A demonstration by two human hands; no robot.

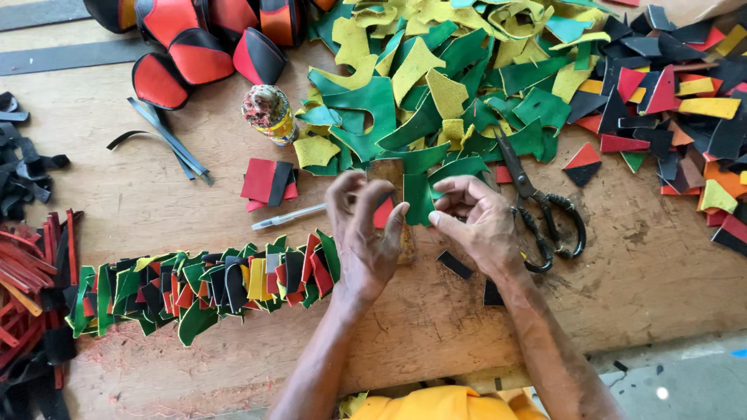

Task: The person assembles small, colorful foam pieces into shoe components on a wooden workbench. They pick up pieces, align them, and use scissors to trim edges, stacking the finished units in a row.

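Fingers of the left hand (364,233) pinch a small red piece (384,213), while the right hand (476,222) grips a green leather piece (418,198) beside it. Black scissors (541,208) lie just right of the green piece, a white pen (289,217) to its left.

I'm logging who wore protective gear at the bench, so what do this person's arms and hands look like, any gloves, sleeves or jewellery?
Both the left hand and the right hand are bare: no gloves, rings or watch show. Both forearms are uncovered up to the bottom edge of the picture, with no sleeve in sight. The only clothing visible is a yellow garment at the bottom edge.
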